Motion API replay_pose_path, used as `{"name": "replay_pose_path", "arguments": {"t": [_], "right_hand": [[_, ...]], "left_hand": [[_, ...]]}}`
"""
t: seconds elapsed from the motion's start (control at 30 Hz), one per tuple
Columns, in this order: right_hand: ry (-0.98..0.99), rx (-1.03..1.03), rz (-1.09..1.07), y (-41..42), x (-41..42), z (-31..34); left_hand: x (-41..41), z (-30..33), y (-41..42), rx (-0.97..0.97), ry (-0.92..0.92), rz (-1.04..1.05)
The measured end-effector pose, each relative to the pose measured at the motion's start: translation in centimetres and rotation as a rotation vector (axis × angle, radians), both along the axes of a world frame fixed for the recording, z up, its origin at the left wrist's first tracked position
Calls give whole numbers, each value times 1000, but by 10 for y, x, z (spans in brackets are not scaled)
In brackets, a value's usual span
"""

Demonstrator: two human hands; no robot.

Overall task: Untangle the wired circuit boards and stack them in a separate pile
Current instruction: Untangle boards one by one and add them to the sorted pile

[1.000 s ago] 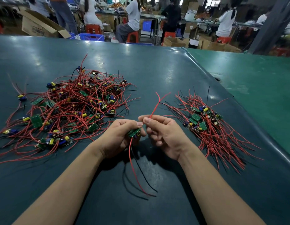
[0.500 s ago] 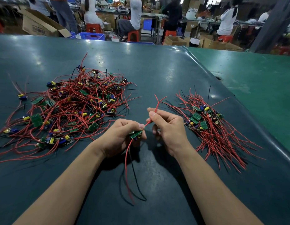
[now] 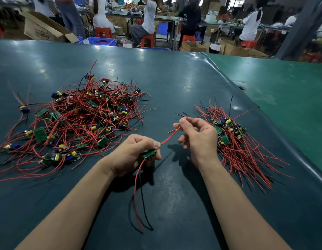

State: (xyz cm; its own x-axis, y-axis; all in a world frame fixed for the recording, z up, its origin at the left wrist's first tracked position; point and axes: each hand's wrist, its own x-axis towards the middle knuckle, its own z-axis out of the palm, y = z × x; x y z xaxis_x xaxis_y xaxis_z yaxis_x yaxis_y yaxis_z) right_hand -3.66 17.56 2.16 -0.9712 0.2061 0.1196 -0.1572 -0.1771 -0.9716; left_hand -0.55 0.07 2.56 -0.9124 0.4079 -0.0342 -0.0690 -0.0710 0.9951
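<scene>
A small green circuit board [image 3: 149, 153] is gripped in my left hand [image 3: 133, 154] near the middle of the table. Red and black wires hang from it toward me. One red wire [image 3: 170, 138] runs from the board up to my right hand [image 3: 198, 136], which pinches it between thumb and forefinger. A big tangled heap of boards with red wires [image 3: 75, 123] lies to the left. A smaller, tidier pile of boards [image 3: 232, 138] lies just right of my right hand.
The dark green table [image 3: 174, 83] has a raised edge on the right, with a lighter green surface [image 3: 286, 98] beyond. Several seated people, cardboard boxes [image 3: 46, 29] and a blue crate [image 3: 100, 41] are behind the table's far edge.
My right hand has slid along the red wire, moving right and away from my left hand, drawing the wire out straight. The left hand keeps its hold on the board.
</scene>
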Motion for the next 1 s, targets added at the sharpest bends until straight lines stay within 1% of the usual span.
{"name": "replay_pose_path", "arguments": {"t": [0.07,0.2,0.3,0.37,0.47,0.5,0.53,0.57,0.6,0.67,0.7,0.73,0.8,0.83,0.93,1.0], "right_hand": [[-5,-27,-44,4,-1,1],[-22,-110,-22,4,0,2],[-29,-108,-43,4,1,4],[-7,-36,-84,2,0,2],[85,218,-199,0,1,-3],[110,283,-227,-1,1,-5],[117,300,-230,-1,2,-5],[99,262,-202,0,2,-4],[55,164,-142,0,3,-2],[-111,-16,9,0,6,2],[-195,-15,99,0,7,2],[-259,35,201,-1,9,2],[-299,109,408,-6,14,1],[-292,107,460,-8,16,1],[-280,14,428,-9,14,2],[-256,-11,412,-9,13,3]], "left_hand": [[0,1,0,-1,-5,2],[0,1,-1,14,-16,2],[0,1,-1,25,-16,-4],[0,1,0,19,-12,-4],[-1,-1,1,1,-4,-2],[-1,-1,1,0,-3,1],[-1,-1,1,7,-3,5],[-1,-2,1,27,-7,15],[-2,-2,1,57,-15,34],[-3,-2,2,112,-32,83],[-4,-3,2,123,-35,102],[-4,-3,3,126,-35,112],[-5,-4,4,138,-36,106],[-5,-4,5,147,-42,96],[-3,-4,5,140,-44,67],[-4,-4,5,111,-34,52]]}}
